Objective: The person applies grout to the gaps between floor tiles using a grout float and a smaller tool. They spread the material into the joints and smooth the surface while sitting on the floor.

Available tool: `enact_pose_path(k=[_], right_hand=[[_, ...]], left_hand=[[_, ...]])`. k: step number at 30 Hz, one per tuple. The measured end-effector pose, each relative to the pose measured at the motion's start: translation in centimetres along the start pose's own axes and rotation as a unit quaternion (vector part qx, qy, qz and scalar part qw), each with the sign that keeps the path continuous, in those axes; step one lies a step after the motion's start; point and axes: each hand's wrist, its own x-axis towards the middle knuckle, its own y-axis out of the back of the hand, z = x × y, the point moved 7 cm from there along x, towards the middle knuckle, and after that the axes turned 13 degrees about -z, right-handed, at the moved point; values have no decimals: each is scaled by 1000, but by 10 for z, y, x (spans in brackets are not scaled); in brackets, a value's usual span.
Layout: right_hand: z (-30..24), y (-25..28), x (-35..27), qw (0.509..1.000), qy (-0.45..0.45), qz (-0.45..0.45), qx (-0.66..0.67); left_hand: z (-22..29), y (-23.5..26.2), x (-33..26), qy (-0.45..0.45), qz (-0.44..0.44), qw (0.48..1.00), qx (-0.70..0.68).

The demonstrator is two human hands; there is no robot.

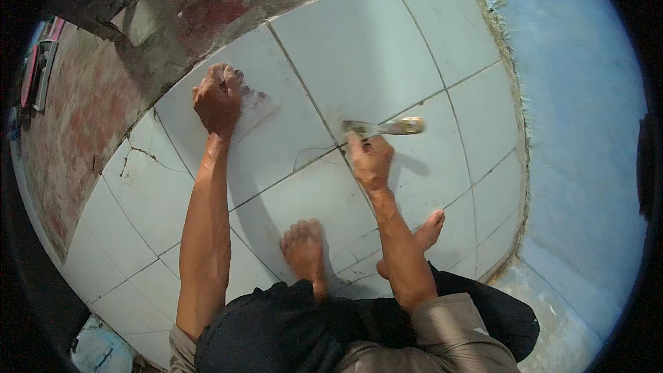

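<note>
My left hand (219,100) is closed low over a white floor tile, its fingers bunched around a crumpled see-through piece that looks like plastic (257,102). Dark spots show beside its knuckles; what they are I cannot make out. Near the crossing of the tile joints, my right hand (371,162) grips a putty knife (402,126). The knife lies sideways above the tiles, with its worn handle pointing right and its dirty, slightly blurred blade to the left. Below it, thin dark lines mark the white tiled floor (345,41).
My bare feet (304,249) rest on the tiles between my arms. A blue wall (573,131) rises along the right, with a rough gap at its foot. Worn reddish concrete (76,131) borders the tiles at left. A wooden frame (90,10) stands far left. One left tile is cracked.
</note>
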Motion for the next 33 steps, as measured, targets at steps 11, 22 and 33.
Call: enact_pose_path(k=[11, 22, 33], right_hand=[[-15, -10, -3, 999, 9, -26, -17], [11, 20, 14, 999, -21, -20, 38], [-5, 13, 38, 998, 56, -32, -13]], left_hand=[[-8, -3, -1, 32, -50, 998, 11], [-4, 0, -1, 7, -4, 1000, 14], [-4, -1, -1, 18, -19, 999, 19]])
